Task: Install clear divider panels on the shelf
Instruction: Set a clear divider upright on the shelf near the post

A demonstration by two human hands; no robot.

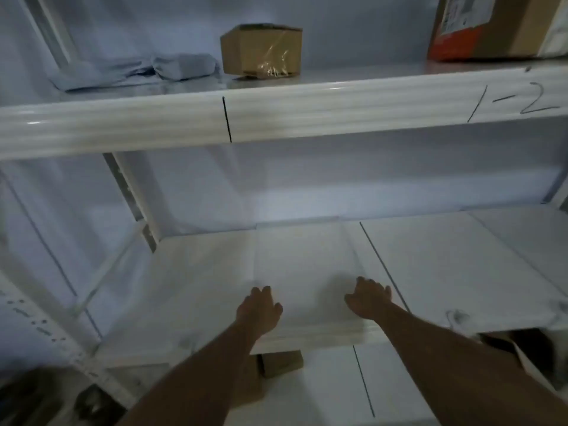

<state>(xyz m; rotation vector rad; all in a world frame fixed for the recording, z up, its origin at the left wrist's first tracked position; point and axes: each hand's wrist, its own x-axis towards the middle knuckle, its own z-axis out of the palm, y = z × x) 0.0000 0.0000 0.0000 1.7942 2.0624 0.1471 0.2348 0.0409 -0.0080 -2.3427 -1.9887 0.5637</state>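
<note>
Both bare arms reach forward onto the lower shelf (196,272) of a white shelving unit. The left hand (259,312) rests palm down at about 6 o'clock in the view, its fingers (261,292) loosely spread and laid flat on a pale, nearly see-through panel (304,272) that lies on the shelf board. The right hand (367,299) sits just to the right of it, toward 5 o'clock, fingers also spread wide and pressed on the same sheet near its right edge. Neither hand grips anything; both lie open on the panel's surface.

The panel lies flat, not upright, running from the front lip of the shelf back toward the rear wall at 12 o'clock. Its edges are faint, so its exact outline is hard to tell. Just beside its right edge a thin dark line (381,262) runs front to back across the shelf board.

Above, the front rail of the upper shelf (307,109) crosses the view, bearing a short vertical black mark (226,119) and the handwritten label "1-2" (516,101) at 2 o'clock. On that shelf stand a small cardboard box (261,50) at 12 o'clock, crumpled pale wrapping (138,70) at 10 o'clock, and a larger carton with an orange label (479,26) at 1 o'clock. Below the lower shelf's lip, a small brown block (281,362) shows between the forearms.
</note>
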